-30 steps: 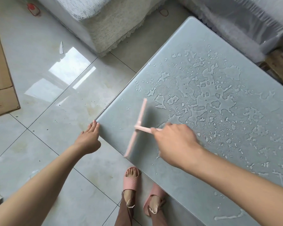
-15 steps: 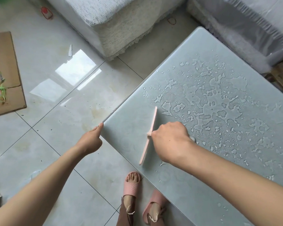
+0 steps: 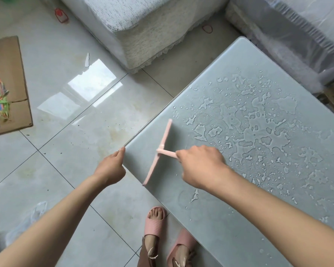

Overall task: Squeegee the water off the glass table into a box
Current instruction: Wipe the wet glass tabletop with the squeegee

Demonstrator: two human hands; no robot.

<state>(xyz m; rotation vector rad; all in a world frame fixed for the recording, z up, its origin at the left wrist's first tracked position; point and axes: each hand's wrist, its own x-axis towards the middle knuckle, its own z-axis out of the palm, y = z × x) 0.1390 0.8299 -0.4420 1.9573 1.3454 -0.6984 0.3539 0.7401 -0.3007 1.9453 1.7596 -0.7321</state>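
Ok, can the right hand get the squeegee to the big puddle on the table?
Probably yes: the right hand grips the squeegee, and only open glass table lies between it and the puddle.

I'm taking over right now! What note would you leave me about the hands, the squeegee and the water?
Hands: left hand holds the table at its corner; right hand grips the squeegee by its handle, blade on the glass near that corner.
Done: the strip by the blade looks mostly dry.
Left: water lies in puddles and drops over the middle and far side, with a few drops along the near edge. No box shows at the edge; only cardboard on the floor, far left.
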